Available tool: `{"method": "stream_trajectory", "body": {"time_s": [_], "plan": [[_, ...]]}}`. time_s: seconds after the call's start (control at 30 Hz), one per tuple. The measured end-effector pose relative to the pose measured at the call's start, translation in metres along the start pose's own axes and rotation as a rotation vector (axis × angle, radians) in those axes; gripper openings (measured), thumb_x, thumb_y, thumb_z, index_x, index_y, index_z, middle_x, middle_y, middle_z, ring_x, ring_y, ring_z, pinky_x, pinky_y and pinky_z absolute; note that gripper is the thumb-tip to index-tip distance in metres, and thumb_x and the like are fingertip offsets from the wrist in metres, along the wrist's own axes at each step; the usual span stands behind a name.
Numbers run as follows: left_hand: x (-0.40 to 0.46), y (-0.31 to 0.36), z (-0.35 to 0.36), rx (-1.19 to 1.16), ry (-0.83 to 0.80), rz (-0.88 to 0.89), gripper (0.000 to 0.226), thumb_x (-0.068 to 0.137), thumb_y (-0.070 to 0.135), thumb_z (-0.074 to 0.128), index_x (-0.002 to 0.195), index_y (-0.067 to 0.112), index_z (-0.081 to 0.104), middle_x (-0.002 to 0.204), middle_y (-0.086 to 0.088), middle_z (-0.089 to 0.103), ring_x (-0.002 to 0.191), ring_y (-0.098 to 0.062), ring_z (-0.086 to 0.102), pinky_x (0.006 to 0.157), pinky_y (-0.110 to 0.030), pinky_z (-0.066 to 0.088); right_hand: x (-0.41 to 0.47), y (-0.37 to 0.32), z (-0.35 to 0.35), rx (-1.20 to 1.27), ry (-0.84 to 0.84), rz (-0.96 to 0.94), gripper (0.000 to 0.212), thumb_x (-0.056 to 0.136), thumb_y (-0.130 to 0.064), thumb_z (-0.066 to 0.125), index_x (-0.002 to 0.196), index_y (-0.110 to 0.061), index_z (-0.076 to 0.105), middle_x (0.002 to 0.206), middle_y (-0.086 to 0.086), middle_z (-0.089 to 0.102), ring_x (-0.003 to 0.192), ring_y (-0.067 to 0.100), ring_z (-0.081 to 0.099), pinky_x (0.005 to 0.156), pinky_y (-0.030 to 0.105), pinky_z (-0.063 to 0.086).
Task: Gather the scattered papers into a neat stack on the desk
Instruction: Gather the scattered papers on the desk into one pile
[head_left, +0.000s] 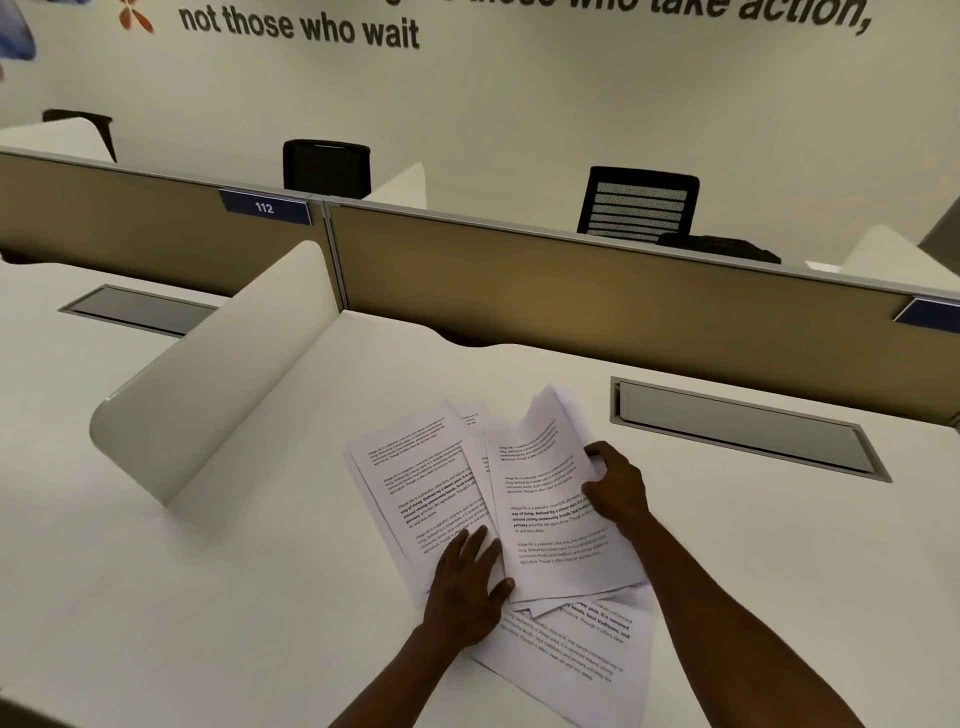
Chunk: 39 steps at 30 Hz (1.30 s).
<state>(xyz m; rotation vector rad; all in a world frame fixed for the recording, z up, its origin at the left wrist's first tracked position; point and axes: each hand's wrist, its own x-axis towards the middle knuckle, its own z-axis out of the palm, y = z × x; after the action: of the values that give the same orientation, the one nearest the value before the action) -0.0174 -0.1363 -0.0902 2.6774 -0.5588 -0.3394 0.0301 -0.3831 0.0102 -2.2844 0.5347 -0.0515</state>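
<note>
The skewed bottom sheet (576, 649) lies nearest on the counter (260, 597) — the left hand (467, 587) presses flat, fingers spread. The right hand (615, 486) pinches the lifted bundle (556, 514); loose sheets could slip or crease.

1. We get one view only, the head camera, worn by the person at the desk (218, 597).
2. It faces forward and tilts down; both forearms enter from the bottom edge.
3. It sits close over the papers (550, 519), which lie low of centre.
4. Wide angle: the partition (597, 296) bends, and chairs (639, 205) and the lettered wall (519, 104) show beyond.
5. No second view, so nothing is shared.
</note>
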Motion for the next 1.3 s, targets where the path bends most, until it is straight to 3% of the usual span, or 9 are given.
{"method": "stream_trajectory", "body": {"time_s": [0.17, 0.37, 0.47, 0.53, 0.6, 0.73, 0.9, 1.1, 1.3], "plan": [[0.002, -0.005, -0.008, -0.079, 0.025, -0.030, 0.065, 0.099, 0.056, 0.034, 0.156, 0.025, 0.026, 0.167, 0.002, 0.014, 0.155, -0.019, 0.004, 0.126, -0.036, 0.009, -0.028, -0.040, 0.016, -0.026, -0.007, -0.239, 0.057, 0.082, -0.004, 0.058, 0.132, -0.027, 0.046, 0.108, 0.009, 0.071, 0.072, 0.018, 0.067, 0.061, 0.025, 0.060], [-0.001, 0.007, -0.037, -0.710, 0.283, -0.305, 0.064, 0.098, 0.054, 0.040, 0.149, 0.016, 0.038, 0.154, -0.008, 0.044, 0.143, -0.025, 0.040, 0.113, -0.031, 0.037, -0.107, -0.079, 0.052, -0.152, 0.126, -0.452, 0.089, 0.089, -0.018, 0.059, 0.151, -0.049, 0.003, 0.094, 0.001, 0.067, 0.074, 0.016, 0.066, 0.068, 0.031, 0.062], [0.000, 0.006, -0.051, -1.067, 0.331, -0.318, 0.063, 0.092, 0.060, 0.045, 0.141, 0.022, 0.049, 0.135, -0.004, 0.061, 0.126, -0.026, 0.058, 0.096, -0.028, 0.053, -0.141, -0.083, 0.064, -0.112, 0.241, -0.618, 0.072, 0.088, -0.019, 0.062, 0.153, -0.028, 0.032, 0.090, 0.003, 0.071, 0.074, 0.015, 0.067, 0.065, 0.030, 0.061], [0.000, 0.000, -0.056, -1.240, 0.374, -0.279, 0.052, 0.097, 0.033, 0.057, 0.145, 0.018, 0.044, 0.140, -0.009, 0.058, 0.130, -0.029, 0.055, 0.104, -0.045, 0.050, -0.154, -0.084, 0.067, -0.088, 0.272, -0.706, 0.051, 0.084, -0.018, 0.067, 0.135, -0.016, 0.060, 0.099, 0.003, 0.077, 0.085, 0.018, 0.073, 0.072, 0.034, 0.063], [0.000, -0.009, -0.060, -1.374, 0.387, -0.268, 0.064, 0.092, 0.031, 0.066, 0.149, 0.023, 0.037, 0.143, -0.004, 0.056, 0.129, -0.023, 0.055, 0.102, -0.044, 0.051, -0.160, -0.084, 0.064, -0.068, 0.310, -0.741, 0.036, 0.080, -0.016, 0.073, 0.116, -0.014, 0.072, 0.106, 0.003, 0.077, 0.094, 0.020, 0.074, 0.081, 0.034, 0.063], [0.003, -0.029, -0.077, -1.590, 0.284, -0.277, 0.059, 0.082, 0.052, 0.072, 0.133, 0.028, 0.056, 0.131, -0.003, 0.067, 0.124, -0.026, 0.060, 0.100, -0.048, 0.052, -0.157, -0.085, 0.045, 0.092, 0.294, -0.596, 0.031, 0.083, -0.014, 0.065, 0.113, -0.021, 0.072, 0.105, -0.005, 0.075, 0.092, 0.008, 0.069, 0.078, 0.017, 0.056], [-0.006, -0.037, -0.095, -1.623, 0.254, -0.242, 0.051, 0.081, 0.034, 0.079, 0.128, 0.024, 0.063, 0.122, -0.009, 0.072, 0.112, -0.030, 0.069, 0.084, -0.040, 0.060, -0.133, -0.064, 0.021, 0.394, 0.063, -0.340, 0.034, 0.087, -0.005, 0.064, 0.109, -0.030, 0.065, 0.096, -0.018, 0.072, 0.088, 0.005, 0.069, 0.070, 0.015, 0.056], [-0.015, -0.008, -0.103, -1.314, 0.188, -0.149, 0.045, 0.090, 0.019, 0.070, 0.133, 0.025, 0.056, 0.125, -0.003, 0.070, 0.108, -0.023, 0.071, 0.089, -0.050, 0.060, -0.108, -0.019, 0.016, 0.509, -0.084, 0.011, 0.035, 0.093, -0.017, 0.065, 0.127, -0.023, 0.057, 0.117, 0.004, 0.070, 0.101, 0.027, 0.070, 0.087, 0.052, 0.059], [-0.011, -0.006, -0.103, -1.271, 0.336, -0.302, 0.040, 0.092, 0.015, 0.068, 0.130, 0.023, 0.059, 0.119, -0.001, 0.072, 0.100, -0.018, 0.073, 0.084, -0.040, 0.063, -0.089, -0.022, 0.028, 0.726, -0.126, 0.160, 0.030, 0.090, -0.002, 0.065, 0.113, -0.022, 0.064, 0.105, 0.009, 0.075, 0.090, 0.034, 0.074, 0.078, 0.054, 0.061]]}}
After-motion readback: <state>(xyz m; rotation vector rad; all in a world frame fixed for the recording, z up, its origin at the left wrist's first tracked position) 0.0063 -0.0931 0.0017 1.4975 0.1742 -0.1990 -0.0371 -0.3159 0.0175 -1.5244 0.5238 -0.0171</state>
